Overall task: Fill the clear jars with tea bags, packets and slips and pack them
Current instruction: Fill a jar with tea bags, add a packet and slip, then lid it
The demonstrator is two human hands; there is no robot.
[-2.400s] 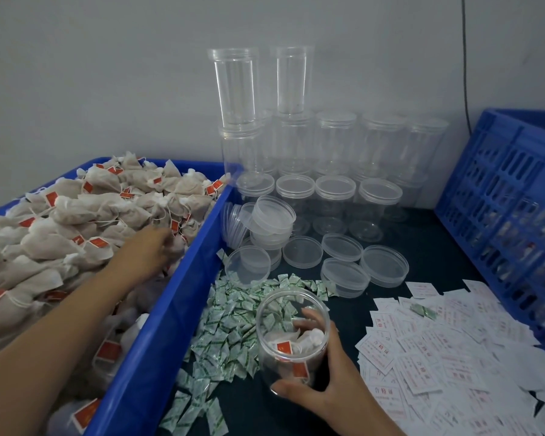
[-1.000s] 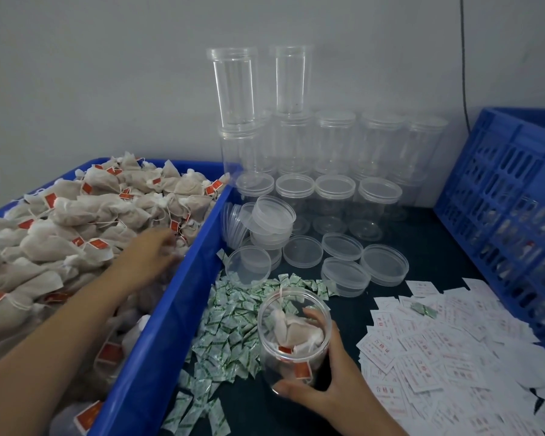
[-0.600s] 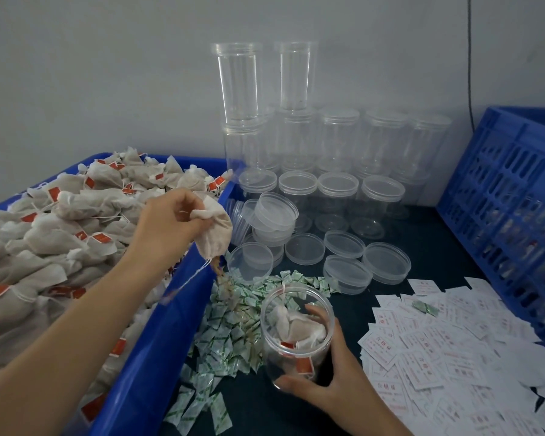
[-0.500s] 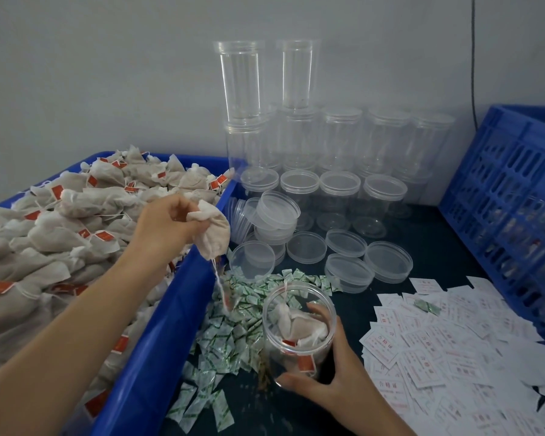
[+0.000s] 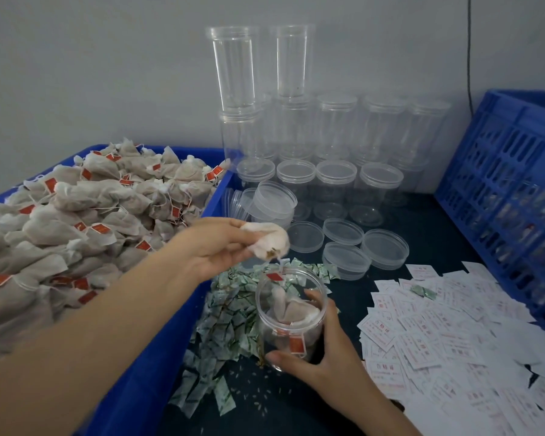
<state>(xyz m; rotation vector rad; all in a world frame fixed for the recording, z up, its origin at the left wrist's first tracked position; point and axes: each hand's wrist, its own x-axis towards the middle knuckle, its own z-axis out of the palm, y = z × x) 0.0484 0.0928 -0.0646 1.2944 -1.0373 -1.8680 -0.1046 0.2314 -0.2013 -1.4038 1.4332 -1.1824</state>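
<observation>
My right hand [image 5: 323, 357] grips an open clear jar [image 5: 291, 316] that stands on the dark table and holds a few tea bags with red tags. My left hand [image 5: 216, 245] pinches a white tea bag [image 5: 269, 240] just above the jar's mouth; its string and red tag [image 5: 275, 276] dangle at the rim. A heap of tea bags [image 5: 85, 209] fills the blue bin [image 5: 145, 366] on the left. Green-and-white packets [image 5: 230, 313] lie scattered beside the jar. White printed slips [image 5: 447, 335] cover the table to the right.
Empty clear jars [image 5: 334, 130], some lidded and stacked, stand against the wall. Loose lids [image 5: 343, 243] lie in front of them. A blue slatted crate [image 5: 510, 196] stands at the right. Small loose grains [image 5: 252, 391] are spilled on the table near the jar.
My left hand lifted a tea bag out of the bin and carried it right to just above the jar. My right hand kept its hold on the jar.
</observation>
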